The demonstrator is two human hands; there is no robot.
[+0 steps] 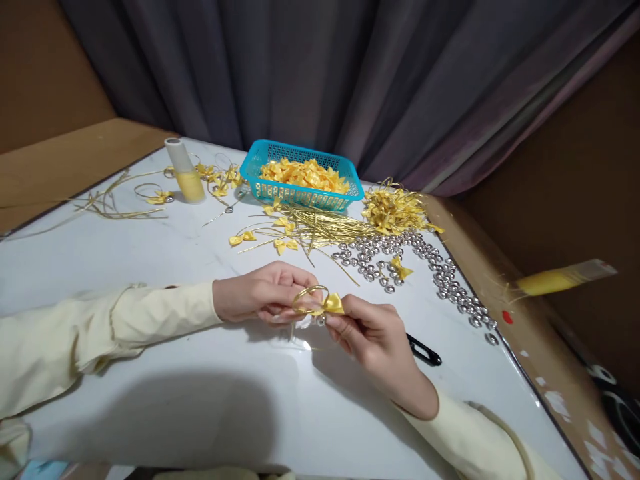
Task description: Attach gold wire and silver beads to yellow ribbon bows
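Observation:
My left hand [270,290] and my right hand [375,337] meet over the middle of the white table. Between them is a yellow ribbon bow [334,304] with a looped gold wire tie [311,287] standing up beside it. My left fingers are closed on the loop side. On the other side, my right thumb and index finger pinch the bow's edge. A small silver bead [321,321] shows just under the bow, partly hidden by fingers. Below the hands lies something clear and shiny [303,344] that I cannot make out.
A blue basket [255,157] of yellow bows stands at the back. Near it are gold wire ties [325,225], a heap of tied bows [395,208] and scattered silver beads [367,252]. A yellow-filled tube [187,173] stands back left. A black-handled tool [425,352] lies right.

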